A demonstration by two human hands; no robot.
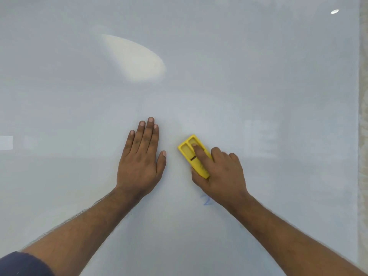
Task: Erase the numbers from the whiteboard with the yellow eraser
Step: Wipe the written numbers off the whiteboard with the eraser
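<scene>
The whiteboard fills nearly the whole view. My right hand grips the yellow eraser and presses it flat on the board, with the index finger laid along its top. A faint blue mark, partly hidden by my right wrist, shows just below that hand. My left hand rests flat on the board with its fingers spread, a short way left of the eraser and holding nothing.
The board's right edge meets a pale textured wall strip. Bright light reflections sit on the board at the upper middle and top right.
</scene>
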